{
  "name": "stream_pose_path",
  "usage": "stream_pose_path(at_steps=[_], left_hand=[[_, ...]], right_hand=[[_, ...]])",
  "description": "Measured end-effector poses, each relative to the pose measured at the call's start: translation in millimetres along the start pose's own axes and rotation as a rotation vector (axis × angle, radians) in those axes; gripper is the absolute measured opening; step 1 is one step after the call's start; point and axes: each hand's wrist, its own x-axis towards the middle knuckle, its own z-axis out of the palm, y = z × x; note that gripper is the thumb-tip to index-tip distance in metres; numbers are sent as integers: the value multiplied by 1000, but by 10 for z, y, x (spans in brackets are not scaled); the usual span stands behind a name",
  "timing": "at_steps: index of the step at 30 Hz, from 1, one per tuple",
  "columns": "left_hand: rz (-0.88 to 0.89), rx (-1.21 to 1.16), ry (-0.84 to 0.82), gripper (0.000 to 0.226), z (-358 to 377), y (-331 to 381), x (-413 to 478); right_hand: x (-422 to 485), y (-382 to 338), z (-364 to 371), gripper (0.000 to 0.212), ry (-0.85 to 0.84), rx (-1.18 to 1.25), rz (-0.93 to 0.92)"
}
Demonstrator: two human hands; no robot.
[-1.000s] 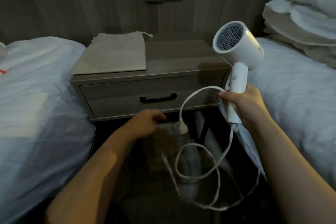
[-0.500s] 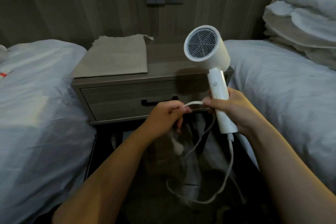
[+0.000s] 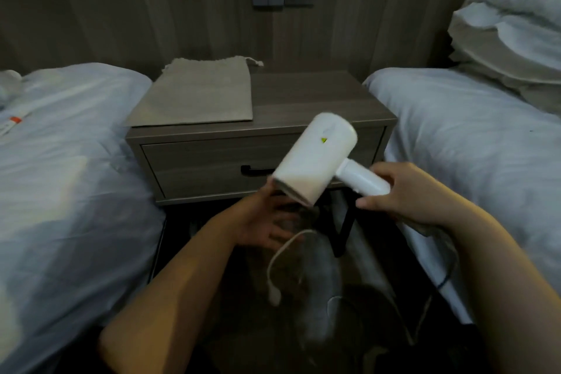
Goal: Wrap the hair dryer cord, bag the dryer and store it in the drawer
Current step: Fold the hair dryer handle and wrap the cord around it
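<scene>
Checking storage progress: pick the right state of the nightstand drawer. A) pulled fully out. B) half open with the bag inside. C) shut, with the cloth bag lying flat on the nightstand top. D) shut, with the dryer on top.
C: the drawer front sits flush, and the cloth bag lies flat on the nightstand top.

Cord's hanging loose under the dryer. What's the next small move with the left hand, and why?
Probably close the left hand on the loose cord near its plug and bring it up to the hair dryer handle for the first turn. The right hand has its grip on the handle, while the left hand is open and the cord dangles unwrapped. The bag lies flat on the nightstand.
</scene>
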Motion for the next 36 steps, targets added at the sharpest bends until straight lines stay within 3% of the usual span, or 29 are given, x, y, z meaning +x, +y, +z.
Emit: stream_pose_path(at_steps=[3, 6, 9, 13, 17, 21, 25, 29, 31, 34, 36], left_hand=[[54, -218, -28, 85, 75, 86, -93], [161, 61, 140, 58, 150, 109, -160], [304, 239, 169, 25, 183, 119, -207], [433, 255, 194, 15, 188, 170, -263], [510, 263, 202, 17, 133, 193, -289], [466, 259, 223, 31, 105, 204, -302], [541, 219, 297, 10, 167, 216, -301], [591, 177, 370, 32, 193, 169, -267], [611, 145, 379, 25, 211, 166, -274], [629, 27, 386, 12, 298, 147, -232], [601, -95, 394, 26, 373, 117, -191]], right_hand=[[37, 4, 129, 38, -104, -62, 19], [86, -30, 182, 39, -132, -77, 25], [105, -71, 204, 42, -162, -97, -6], [119, -67, 182, 33, -177, 1, -73], [127, 8, 166, 22, -245, -54, -59], [147, 17, 215, 33, -119, 65, -15], [154, 20, 247, 33, -20, 107, 7], [175, 53, 305, 36, 52, 144, 43], [178, 67, 296, 36, 69, 155, 50], [170, -21, 346, 38, 145, 192, 65], [188, -114, 417, 37, 223, 249, 112]])
